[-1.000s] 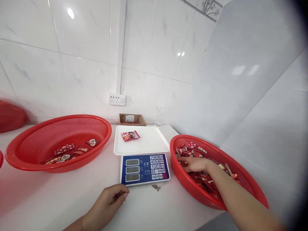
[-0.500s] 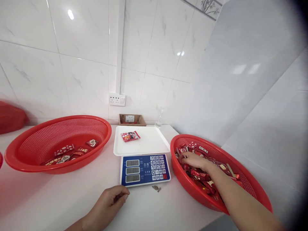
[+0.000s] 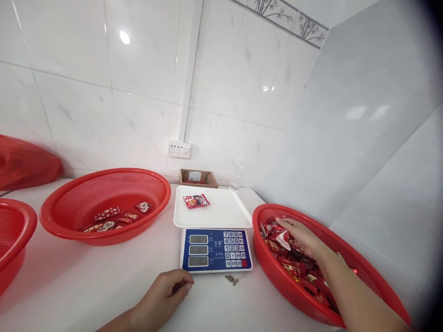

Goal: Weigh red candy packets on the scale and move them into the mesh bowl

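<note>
A digital scale (image 3: 216,250) with a blue panel stands on the white table, and one red candy packet (image 3: 196,200) lies on its white tray (image 3: 221,214). My left hand (image 3: 166,297) rests just below the scale's lower left corner, fingers curled, thumb near the index finger, nothing visible between them. Inside the right red basket (image 3: 284,281), my right hand (image 3: 299,236) has its fingers closed on a red and white candy packet (image 3: 283,239). Many red-wrapped candies (image 3: 304,276) lie under and around it. The palm side of my right hand is hidden.
A left red basket (image 3: 104,182) holds several candy packets. Another red basket (image 3: 17,230) and a red bag (image 3: 27,163) are at the far left. Behind the scale are a cardboard box (image 3: 207,177) and a clear bottle (image 3: 236,182). Small brown scraps (image 3: 231,279) lie before the scale.
The camera view has turned left and up a little. My right hand has lifted slightly among the candies, and a red and white packet now shows at its fingers. My left hand keeps its pose.
</note>
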Tool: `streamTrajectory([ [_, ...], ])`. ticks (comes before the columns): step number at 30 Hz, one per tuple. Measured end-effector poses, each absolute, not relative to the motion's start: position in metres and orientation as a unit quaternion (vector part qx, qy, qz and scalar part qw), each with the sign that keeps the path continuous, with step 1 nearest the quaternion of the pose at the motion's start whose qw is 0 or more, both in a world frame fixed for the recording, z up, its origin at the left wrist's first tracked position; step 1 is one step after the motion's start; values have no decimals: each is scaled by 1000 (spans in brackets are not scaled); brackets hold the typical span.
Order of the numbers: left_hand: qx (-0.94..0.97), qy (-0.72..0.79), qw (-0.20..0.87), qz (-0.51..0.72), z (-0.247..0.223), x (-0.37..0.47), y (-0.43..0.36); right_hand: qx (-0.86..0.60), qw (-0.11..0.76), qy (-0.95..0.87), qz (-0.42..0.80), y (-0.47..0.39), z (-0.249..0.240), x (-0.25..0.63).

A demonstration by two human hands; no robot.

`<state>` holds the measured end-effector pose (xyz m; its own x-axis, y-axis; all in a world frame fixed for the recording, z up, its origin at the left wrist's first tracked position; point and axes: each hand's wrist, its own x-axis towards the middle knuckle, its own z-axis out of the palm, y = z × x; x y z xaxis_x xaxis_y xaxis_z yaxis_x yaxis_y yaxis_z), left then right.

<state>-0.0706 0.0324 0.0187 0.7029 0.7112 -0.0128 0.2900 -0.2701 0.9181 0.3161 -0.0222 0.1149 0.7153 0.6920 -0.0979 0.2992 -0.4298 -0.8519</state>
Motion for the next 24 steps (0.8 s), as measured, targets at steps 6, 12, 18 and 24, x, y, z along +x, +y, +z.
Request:
streamTrajectory([
  [6,772,318,505,220,18,-73,31,-782,457,-332,262,-3,149,287],
  [12,781,305,491,236,18,-75,30,-701,463,-458,291,46,165,235],
  [18,789,305,479,233,15,-77,30,-762,266,-562,178,81,148,217],
  [24,788,301,485,228,10,-76,31,-775,205,-585,120,89,143,219],
])
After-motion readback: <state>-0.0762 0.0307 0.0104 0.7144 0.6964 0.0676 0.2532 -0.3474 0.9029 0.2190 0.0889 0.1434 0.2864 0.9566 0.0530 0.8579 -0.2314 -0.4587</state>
